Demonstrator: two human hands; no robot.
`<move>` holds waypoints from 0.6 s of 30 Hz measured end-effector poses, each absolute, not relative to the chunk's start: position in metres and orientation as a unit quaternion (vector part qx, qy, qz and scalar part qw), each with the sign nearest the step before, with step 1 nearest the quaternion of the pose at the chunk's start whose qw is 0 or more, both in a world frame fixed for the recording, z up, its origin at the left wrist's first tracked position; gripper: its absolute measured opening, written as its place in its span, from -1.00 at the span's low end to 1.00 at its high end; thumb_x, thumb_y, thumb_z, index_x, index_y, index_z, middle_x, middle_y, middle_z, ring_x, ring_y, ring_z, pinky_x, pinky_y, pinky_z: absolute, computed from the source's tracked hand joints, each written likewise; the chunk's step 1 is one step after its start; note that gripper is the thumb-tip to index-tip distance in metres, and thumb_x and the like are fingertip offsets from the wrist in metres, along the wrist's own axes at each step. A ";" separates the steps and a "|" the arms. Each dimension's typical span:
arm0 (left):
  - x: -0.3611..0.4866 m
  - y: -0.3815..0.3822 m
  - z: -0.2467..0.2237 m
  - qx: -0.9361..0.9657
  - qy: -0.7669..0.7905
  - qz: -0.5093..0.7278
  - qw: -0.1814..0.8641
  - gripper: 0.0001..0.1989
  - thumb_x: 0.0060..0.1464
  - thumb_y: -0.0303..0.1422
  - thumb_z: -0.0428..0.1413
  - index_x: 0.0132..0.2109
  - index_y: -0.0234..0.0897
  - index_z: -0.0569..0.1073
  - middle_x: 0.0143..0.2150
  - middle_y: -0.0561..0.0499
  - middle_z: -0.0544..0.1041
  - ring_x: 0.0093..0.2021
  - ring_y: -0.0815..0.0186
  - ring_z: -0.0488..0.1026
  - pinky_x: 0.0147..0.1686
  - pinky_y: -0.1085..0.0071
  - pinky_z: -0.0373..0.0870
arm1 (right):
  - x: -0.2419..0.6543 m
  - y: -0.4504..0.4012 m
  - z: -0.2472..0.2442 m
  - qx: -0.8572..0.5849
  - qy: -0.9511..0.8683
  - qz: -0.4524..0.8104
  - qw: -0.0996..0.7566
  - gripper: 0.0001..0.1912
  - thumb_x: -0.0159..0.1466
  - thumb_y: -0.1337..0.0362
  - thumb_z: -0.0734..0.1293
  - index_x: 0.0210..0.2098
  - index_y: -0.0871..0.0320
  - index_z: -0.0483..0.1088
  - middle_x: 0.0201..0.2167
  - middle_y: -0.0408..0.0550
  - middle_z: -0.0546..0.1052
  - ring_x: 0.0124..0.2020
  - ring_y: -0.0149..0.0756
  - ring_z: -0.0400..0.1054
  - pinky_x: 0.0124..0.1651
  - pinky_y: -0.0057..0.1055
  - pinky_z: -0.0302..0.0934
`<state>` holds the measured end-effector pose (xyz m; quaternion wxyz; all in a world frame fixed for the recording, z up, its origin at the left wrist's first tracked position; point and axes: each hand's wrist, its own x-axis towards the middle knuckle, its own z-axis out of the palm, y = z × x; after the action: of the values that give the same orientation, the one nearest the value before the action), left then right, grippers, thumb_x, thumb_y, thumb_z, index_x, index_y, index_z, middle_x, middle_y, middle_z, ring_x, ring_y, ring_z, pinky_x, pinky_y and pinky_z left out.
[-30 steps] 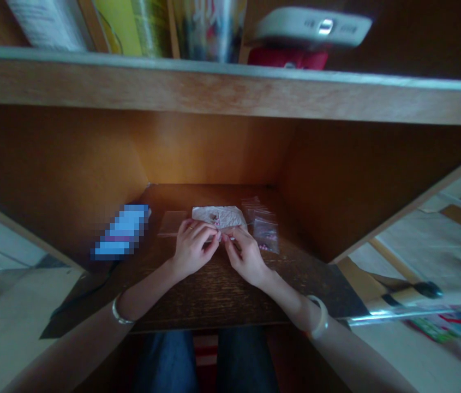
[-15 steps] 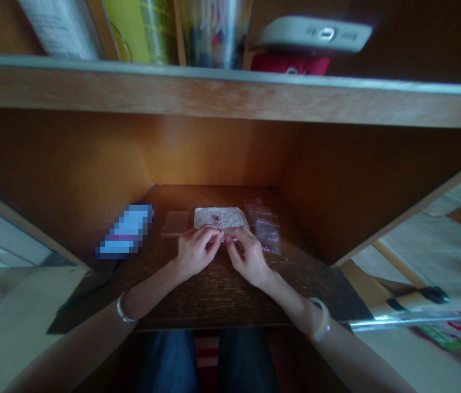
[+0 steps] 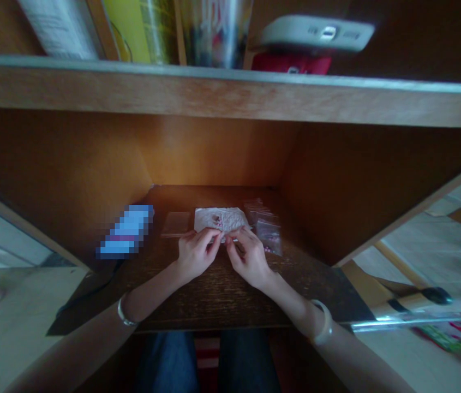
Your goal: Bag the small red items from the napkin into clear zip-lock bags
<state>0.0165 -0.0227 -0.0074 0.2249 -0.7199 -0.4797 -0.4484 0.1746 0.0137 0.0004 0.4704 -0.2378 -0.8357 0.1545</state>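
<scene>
I see 2 hands close together above the dark desk (image 3: 214, 308), the left hand (image 3: 197, 251) and the right hand (image 3: 249, 254) each curled with thumb and fingers drawn in; what lies between the tips is too small for me, so I can't tell whether either grips anything. Just beyond the left fingertips, a cluster of pinkish beads (image 3: 217, 220) rests on a crumpled white sheet (image 3: 236, 217). Clear plastic bags (image 3: 269, 233), holding small pink bits, lie right of the right hand. A flat clear packet (image 3: 176, 222) sits beyond the left hand's outer side, and farther left, a blurred-out bright screen (image 3: 126, 232).
</scene>
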 end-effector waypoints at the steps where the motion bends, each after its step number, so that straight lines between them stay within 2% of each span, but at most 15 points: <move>1: 0.017 -0.023 -0.007 -0.718 -0.480 -0.451 0.223 -0.92 0.15 -0.45 0.05 -0.31 -0.27 0.42 -0.46 0.08 0.56 -0.55 0.44 0.45 -0.46 0.50 0.35 | 0.175 0.013 0.001 -0.237 -0.836 0.154 0.470 -0.87 0.27 0.37 0.18 -0.37 0.15 0.34 -0.46 -0.06 0.42 -0.36 -0.26 0.28 -0.27 -0.30 0.20; 14: 0.014 -0.018 -0.012 -0.665 -0.523 -0.519 0.123 -0.88 0.21 -0.38 0.01 -0.28 -0.27 0.39 -0.46 0.08 0.53 -0.54 0.45 0.44 -0.52 0.55 0.32 | 0.175 0.008 0.002 -0.237 -0.844 0.177 0.448 -0.85 0.26 0.37 0.18 -0.43 0.14 0.29 -0.46 -0.06 0.41 -0.36 -0.26 0.28 -0.26 -0.31 0.21; 18: 0.013 -0.016 -0.016 -0.689 -0.503 -0.518 0.072 -0.92 0.20 -0.38 0.03 -0.17 -0.26 0.39 -0.32 0.03 0.57 -0.40 0.42 0.52 -0.40 0.53 0.41 | 0.174 0.009 -0.001 -0.271 -0.810 0.233 0.464 -0.80 0.30 0.30 0.17 -0.44 0.14 0.31 -0.48 -0.08 0.42 -0.40 -0.31 0.30 -0.32 -0.37 0.21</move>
<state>0.0132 -0.0156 -0.0157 0.0717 -0.6887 -0.5027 -0.5176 0.1740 0.0093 -0.0006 0.4641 -0.2712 -0.8103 0.2335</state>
